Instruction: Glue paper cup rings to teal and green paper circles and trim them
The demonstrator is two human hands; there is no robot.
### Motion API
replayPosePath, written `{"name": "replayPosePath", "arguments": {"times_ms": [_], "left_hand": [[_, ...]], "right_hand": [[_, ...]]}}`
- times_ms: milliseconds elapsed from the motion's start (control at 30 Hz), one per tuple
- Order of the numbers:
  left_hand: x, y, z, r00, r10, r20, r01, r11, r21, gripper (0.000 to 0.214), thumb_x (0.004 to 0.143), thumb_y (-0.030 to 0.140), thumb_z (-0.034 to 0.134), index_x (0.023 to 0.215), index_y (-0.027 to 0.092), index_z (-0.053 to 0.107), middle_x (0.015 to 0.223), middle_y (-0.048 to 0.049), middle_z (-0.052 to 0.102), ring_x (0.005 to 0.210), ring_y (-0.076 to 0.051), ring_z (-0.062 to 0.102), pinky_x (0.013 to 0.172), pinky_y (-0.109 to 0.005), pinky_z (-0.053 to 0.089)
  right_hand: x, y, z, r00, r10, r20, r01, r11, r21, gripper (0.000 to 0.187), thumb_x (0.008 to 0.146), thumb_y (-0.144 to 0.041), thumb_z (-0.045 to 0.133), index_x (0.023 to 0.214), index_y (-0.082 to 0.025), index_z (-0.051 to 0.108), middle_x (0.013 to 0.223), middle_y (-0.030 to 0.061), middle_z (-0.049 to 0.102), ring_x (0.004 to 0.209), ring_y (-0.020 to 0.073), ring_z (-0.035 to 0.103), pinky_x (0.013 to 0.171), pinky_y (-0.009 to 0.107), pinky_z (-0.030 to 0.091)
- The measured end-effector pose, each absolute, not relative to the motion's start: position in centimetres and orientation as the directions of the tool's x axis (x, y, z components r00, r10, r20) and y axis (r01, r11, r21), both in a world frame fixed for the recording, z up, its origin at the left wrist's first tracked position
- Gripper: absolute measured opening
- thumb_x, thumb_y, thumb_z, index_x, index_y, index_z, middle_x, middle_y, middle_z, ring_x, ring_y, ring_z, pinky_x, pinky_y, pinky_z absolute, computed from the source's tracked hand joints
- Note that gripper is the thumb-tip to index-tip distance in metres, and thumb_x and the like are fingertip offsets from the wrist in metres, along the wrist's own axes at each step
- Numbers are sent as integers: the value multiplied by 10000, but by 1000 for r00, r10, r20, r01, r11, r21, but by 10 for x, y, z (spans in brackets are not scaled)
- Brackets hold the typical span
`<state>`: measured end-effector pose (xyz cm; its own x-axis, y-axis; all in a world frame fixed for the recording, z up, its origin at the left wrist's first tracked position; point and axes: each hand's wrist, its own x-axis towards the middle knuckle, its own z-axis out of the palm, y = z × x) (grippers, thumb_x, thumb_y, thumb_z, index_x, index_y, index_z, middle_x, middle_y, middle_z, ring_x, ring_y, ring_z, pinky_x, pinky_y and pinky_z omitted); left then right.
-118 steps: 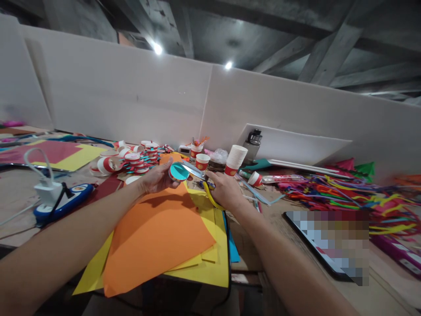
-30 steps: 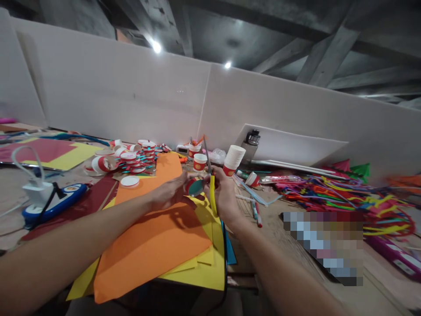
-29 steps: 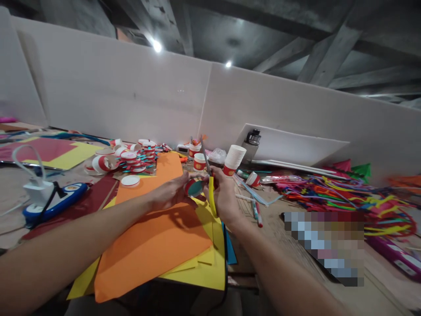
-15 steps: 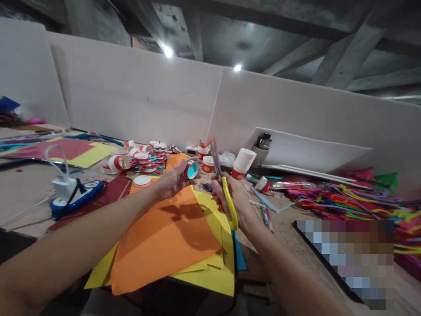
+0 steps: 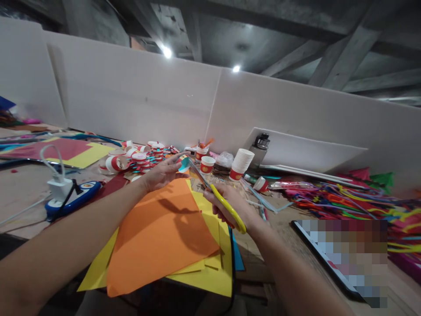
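My left hand (image 5: 163,173) grips a small paper cup piece (image 5: 184,165), teal on the inside, above the paper sheets. Yellow-handled scissors (image 5: 226,204) are in my right hand (image 5: 223,202), fingers curled at the handles. Their metal blades point up and left and reach the rim of the cup piece; whether they cut into it I cannot tell. Below both hands lies an orange sheet (image 5: 161,245) over yellow sheets (image 5: 217,281), with a bit of blue paper (image 5: 238,254) sticking out at the right.
Behind stand a stack of paper cups (image 5: 241,164), a single cup (image 5: 207,165) and a dark-lidded bottle (image 5: 259,149). Red-and-white cup pieces (image 5: 140,160) pile up left. A blue power strip (image 5: 74,199), a tablet-like device (image 5: 329,254) and colourful pipe cleaners (image 5: 348,202) flank the work area.
The scissors have swung from nearly upright to slanting left, their blades now at the cup piece. My left hand has shifted slightly left, and the cup piece has turned.
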<state>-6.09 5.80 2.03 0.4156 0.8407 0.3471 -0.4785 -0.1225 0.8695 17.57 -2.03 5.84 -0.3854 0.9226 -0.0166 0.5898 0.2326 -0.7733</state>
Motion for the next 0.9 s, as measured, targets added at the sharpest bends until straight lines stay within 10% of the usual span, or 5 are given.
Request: {"name": "replayPosePath", "arguments": {"times_ms": [900], "left_hand": [[-52,55,18,486,809,330,-487,-63,871,505,869,195,515,1371,236,469,1259,-104,591,1090,-228,577,970,-410,410]], "right_hand": [[170,-21,49,-398,916,-49,613,226,-758,334,822,-530,536,766,-202,509,506,-40,511,373,86,479,309,155,356]]}}
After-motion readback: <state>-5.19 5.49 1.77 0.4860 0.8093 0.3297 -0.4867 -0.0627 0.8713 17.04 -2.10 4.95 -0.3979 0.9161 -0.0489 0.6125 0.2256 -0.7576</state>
